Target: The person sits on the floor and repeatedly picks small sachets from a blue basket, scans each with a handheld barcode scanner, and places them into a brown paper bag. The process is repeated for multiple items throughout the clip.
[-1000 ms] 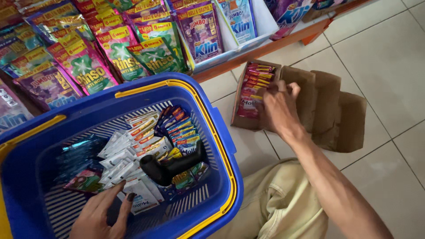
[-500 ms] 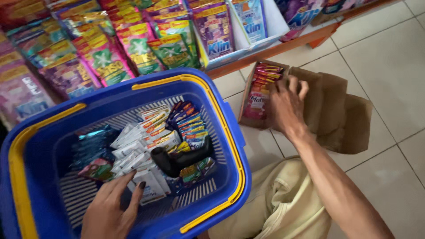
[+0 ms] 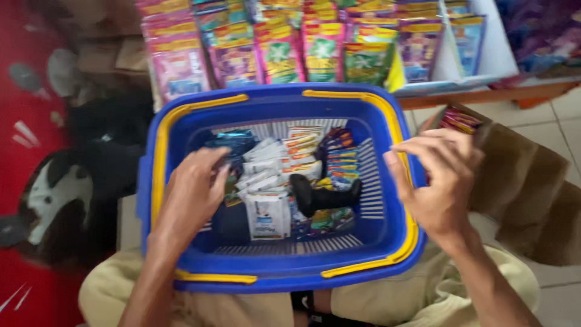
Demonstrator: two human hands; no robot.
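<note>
Hands (image 3: 192,188) over blue basket (image 3: 278,103)

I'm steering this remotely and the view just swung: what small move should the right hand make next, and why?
Probably bring the right hand inward over the blue plastic basket with yellow rim. It hovers at the rim with fingers curled, seemingly empty, while the left hand is already inside among the white sachets, beside a black handheld device.
</note>
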